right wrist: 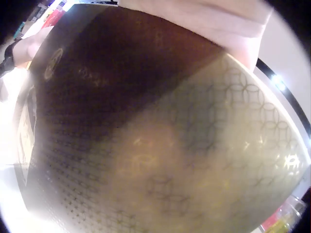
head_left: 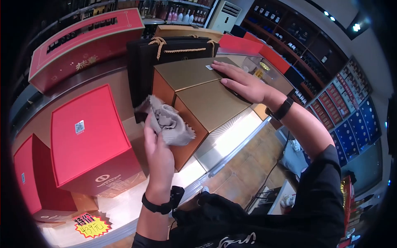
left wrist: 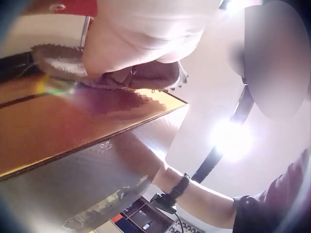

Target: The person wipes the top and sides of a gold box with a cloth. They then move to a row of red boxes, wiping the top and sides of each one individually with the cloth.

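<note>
The left hand has a crumpled grey cloth in its grip. In the head view the cloth covers most of its fingers, so how tightly they close I cannot tell. The left wrist view shows what the head view hides: the cloth bunched beneath the palm, against the orange side of the gold box. That box stands on the desk, directly beside the left fingers and under the right ones, a seam crossing its top.

The right hand lies on the box top, its fingers extended and slightly apart, gripping nothing; a small white label sits just by the fingertips. Only the wrist views bring out the patterned face — the right one shows interlocking circles and a round emblem, below that hand.

Beyond the left fingers, behind the box, stands a black bag with rope handles; its contents I cannot make out. Two red boxes stand to the left of the left fingers, both closed on top, the larger one bearing a QR label. Farther off, a long red box has a row of dark bottle shapes along its face — whether real or printed I cannot tell. A yellow price tag lies nearer the wearer than the red boxes.
</note>
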Available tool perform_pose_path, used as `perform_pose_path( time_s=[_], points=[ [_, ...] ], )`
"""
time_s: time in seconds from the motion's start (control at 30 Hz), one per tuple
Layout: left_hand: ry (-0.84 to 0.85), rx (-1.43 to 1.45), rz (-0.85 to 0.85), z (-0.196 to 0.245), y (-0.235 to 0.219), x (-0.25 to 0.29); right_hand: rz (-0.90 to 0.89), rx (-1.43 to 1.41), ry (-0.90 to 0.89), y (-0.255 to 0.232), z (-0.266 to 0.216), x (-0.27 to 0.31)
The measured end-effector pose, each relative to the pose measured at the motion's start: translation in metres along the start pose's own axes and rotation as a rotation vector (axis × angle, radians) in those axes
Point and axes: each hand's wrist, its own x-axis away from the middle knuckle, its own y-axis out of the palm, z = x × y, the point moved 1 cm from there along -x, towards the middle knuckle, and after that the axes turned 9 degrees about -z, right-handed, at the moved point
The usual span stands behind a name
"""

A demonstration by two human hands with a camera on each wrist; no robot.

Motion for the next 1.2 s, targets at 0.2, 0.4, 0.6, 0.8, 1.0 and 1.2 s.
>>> perform_pose_path(
  time_s=[0.2,0.4,0.6,0.8,1.0,1.2],
  points=[
    [0.049,0.14,-0.179,0.029,0.02,-0.023,-0.003,-0.01,0.024,-0.001,-0.002,-0.002],
    [0.313,-0.059,-0.198,0.001,0.014,-0.06,-0.015,-0.028,0.035,0.0,0.0,-0.002],
    [0.377,-0.327,-0.17,-0.013,-0.002,-0.085,-0.017,-0.035,0.034,-0.001,-0.001,-0.003],
    [0.358,-0.162,-0.187,-0.022,-0.007,-0.083,-0.021,-0.037,0.031,0.0,0.0,-0.004],
    [0.254,-0.301,-0.098,-0.034,-0.018,-0.05,-0.022,-0.062,0.032,0.001,0.002,-0.004],
    [0.455,-0.244,-0.163,-0.032,-0.005,-0.048,-0.027,-0.062,0.017,-0.001,0.002,-0.005]
  ],
)
